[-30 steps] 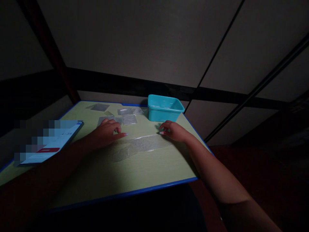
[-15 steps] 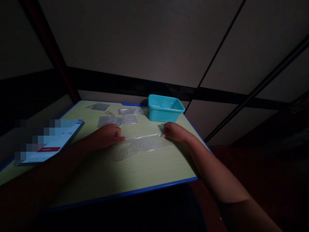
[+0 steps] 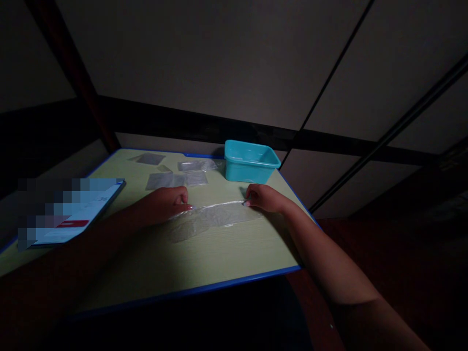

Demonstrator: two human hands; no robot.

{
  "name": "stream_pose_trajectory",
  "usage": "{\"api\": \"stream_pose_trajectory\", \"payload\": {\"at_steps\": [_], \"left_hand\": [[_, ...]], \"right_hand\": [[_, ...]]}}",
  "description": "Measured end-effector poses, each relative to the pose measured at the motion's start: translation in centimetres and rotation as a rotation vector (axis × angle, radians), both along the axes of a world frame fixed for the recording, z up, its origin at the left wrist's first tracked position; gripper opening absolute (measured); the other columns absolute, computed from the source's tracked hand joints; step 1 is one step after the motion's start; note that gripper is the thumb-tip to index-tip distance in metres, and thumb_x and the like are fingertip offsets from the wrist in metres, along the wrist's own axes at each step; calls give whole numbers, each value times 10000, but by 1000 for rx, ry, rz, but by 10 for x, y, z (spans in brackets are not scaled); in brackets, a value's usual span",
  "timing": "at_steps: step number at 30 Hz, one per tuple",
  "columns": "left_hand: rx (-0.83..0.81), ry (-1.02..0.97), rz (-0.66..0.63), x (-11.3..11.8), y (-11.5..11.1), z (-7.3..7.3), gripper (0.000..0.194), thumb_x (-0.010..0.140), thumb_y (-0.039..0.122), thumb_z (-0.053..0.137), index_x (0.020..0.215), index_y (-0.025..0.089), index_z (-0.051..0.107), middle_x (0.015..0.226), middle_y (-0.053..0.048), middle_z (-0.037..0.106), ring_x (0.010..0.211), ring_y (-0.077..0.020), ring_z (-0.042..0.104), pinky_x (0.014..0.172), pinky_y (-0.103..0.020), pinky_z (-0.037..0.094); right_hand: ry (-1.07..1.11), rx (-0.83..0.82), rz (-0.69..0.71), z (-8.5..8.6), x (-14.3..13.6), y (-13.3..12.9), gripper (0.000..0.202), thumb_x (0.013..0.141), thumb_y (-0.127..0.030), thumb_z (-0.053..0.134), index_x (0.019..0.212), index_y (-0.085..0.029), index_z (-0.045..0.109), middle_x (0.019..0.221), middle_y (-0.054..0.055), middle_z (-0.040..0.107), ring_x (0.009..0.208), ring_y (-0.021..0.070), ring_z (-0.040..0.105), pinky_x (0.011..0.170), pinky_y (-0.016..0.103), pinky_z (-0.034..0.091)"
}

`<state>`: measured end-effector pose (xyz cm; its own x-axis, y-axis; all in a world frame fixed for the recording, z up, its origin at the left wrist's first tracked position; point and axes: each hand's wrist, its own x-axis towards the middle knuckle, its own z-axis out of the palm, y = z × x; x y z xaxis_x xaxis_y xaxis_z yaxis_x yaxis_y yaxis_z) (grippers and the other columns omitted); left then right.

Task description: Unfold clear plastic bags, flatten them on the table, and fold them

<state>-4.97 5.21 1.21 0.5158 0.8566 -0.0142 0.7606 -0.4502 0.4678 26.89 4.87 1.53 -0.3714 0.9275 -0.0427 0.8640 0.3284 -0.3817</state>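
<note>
The tabletop (image 3: 226, 258) has a smooth, pale, faintly wood-grained surface with a narrow blue border along its near edge. A flat rectangular device (image 3: 86, 204) with a lit screen lies along the left edge, partly behind the left forearm. A long, thin, transparent plastic film (image 3: 219, 218) lies at the middle of the tabletop, its surface wrinkled and glossy, its far border drawn into a bright, nearly straight line between the two hands.

Left hand (image 3: 166, 201): fingers curled, thumb extended against the left part of that border; whether film is pinched there cannot be determined. Right hand (image 3: 266, 198): thumb and fingertips closed in a narrow pinch on the right end of the border.

Beyond the hands, several thin, flat, rectangular translucent sheets (image 3: 156, 181) lie toward the far edge, some overlapping. A rigid, glossy turquoise container (image 3: 250, 172), rectangular with rounded corners and a rolled rim, stands upright and open at the far right corner. Flat, pale panels (image 3: 201, 58) rise behind the far edge.
</note>
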Motion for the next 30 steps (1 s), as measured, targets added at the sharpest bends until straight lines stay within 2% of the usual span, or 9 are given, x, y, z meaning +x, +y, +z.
{"api": "stream_pose_trajectory", "payload": {"at_steps": [3,6,9,11,13,15,19,23,30], "left_hand": [[57,-9,34,2,0,-1,279,796,469,481,812,204,566,666,-12,588,628,-201,559,564,-306,399],[251,-56,2,7,-3,-4,323,819,477,479,905,187,591,877,-63,627,838,-237,581,736,-350,459],[342,-95,-242,13,-11,-9,394,855,481,473,1099,193,587,1172,-93,602,1107,-263,523,971,-417,387],[305,-69,-414,17,-17,-13,423,881,455,467,1225,221,543,1315,-88,543,1229,-268,460,1058,-467,291],[253,-31,-519,19,-22,-16,437,894,443,473,1284,251,509,1373,-71,505,1291,-263,410,1094,-493,227],[236,-28,-568,19,-24,-18,424,892,446,485,1271,262,531,1377,-61,505,1304,-254,399,1098,-477,235],[276,-63,-584,19,-23,-17,377,884,433,502,1203,258,600,1332,-71,545,1241,-246,461,1054,-428,330],[282,-67,-596,21,-24,-13,356,884,421,505,1179,258,618,1271,-71,589,1172,-242,509,1017,-414,373],[266,-96,-601,23,-26,-10,362,866,425,530,1175,259,621,1217,-71,615,1120,-244,535,992,-413,394]], "right_hand": [[-54,-17,-10,2,0,0,147,763,-261,660,819,-137,605,732,19,589,622,115,457,551,221,301],[-115,-36,-30,4,0,-1,134,776,-264,645,791,-137,605,734,29,597,631,121,460,548,225,294],[-123,-34,-25,6,-1,-1,125,798,-262,614,785,-138,600,733,31,596,635,123,458,553,227,293],[-91,-21,-27,7,-1,-2,120,807,-255,596,791,-137,593,740,32,593,639,123,453,560,228,301],[-41,-14,-35,7,-2,-2,115,811,-248,584,800,-134,585,748,34,592,647,124,457,571,228,316],[12,-16,-44,8,-2,-3,115,815,-247,576,802,-133,573,748,36,593,657,126,471,581,228,333],[64,-37,-107,8,-5,-5,115,825,-250,568,806,-137,561,726,39,604,637,122,497,561,224,341],[34,-83,-193,8,-7,-5,206,828,-336,579,767,-139,585,663,35,605,566,109,489,511,222,322],[-86,-101,-154,14,-7,-7,201,780,-318,605,682,-143,605,594,6,562,545,108,445,504,238,290]]}}
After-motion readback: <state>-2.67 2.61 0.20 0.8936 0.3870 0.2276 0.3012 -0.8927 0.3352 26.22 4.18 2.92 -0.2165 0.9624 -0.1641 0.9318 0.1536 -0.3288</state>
